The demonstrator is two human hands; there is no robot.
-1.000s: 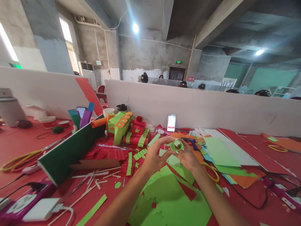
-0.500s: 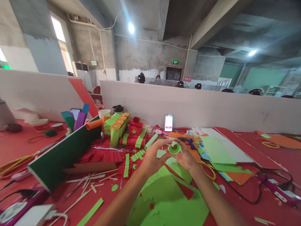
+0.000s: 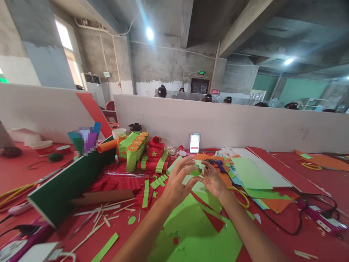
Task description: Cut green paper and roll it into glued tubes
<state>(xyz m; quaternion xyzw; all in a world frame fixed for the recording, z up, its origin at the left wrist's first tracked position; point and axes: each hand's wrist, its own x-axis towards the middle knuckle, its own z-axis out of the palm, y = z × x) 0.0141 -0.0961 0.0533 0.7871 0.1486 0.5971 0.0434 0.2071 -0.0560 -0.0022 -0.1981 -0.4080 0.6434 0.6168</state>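
Fingers of the left hand (image 3: 174,182) had shifted across the near side of the small green paper roll (image 3: 195,171) since the earlier frame, covering most of the opening that had faced the camera. Left thumb and fingers grasped the roll; the right hand (image 3: 215,181) was curled at its right edge, and whether its fingertips gripped could not be determined. The roll was positioned between both hands, above the large green sheet (image 3: 201,233), with the phone (image 3: 194,142) upright beyond it.
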